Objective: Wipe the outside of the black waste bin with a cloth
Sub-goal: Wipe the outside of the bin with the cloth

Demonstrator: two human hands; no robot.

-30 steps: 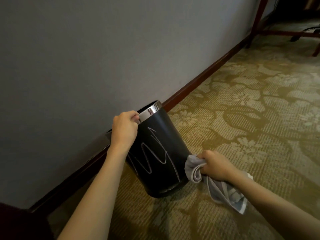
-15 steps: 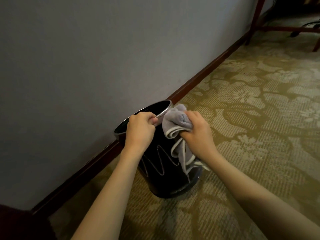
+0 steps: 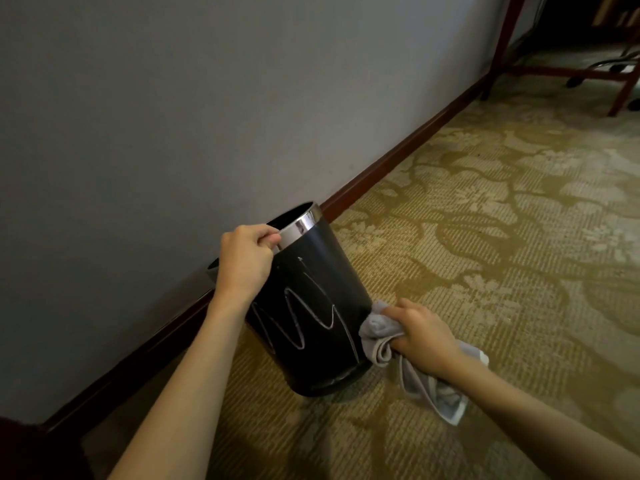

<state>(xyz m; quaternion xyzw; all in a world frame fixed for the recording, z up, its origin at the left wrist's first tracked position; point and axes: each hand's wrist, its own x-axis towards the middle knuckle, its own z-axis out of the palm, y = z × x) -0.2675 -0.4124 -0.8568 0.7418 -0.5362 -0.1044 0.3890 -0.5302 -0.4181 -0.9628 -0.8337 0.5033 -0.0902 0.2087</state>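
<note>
We have the black bin (image 3: 311, 306) standing on the carpet (image 3: 485, 271) close to the wall (image 3: 173, 116) and its dark skirting board (image 3: 381, 171), tipped so that its chrome rim (image 3: 300, 223) leans toward the wall. Our left hand (image 3: 246, 261) is closed around that rim, steadying the tilt. Our right hand (image 3: 424, 336) is closed on a bunched grey cloth (image 3: 377, 336), pressing it against the lower right side of the bin near the base, while the loose tail of the cloth trails onto the carpet beside our wrist. A white zigzag scribble (image 3: 304, 317) runs across the front of the bin and looks untouched, so we judge most of the wiping is not yet done. The risks come from the tilt: if we push hard low down, the base may skid on the carpet or the rim may slip from our grip and knock the wall. The dangling cloth could also drag carpet fluff back onto the bin.
</note>
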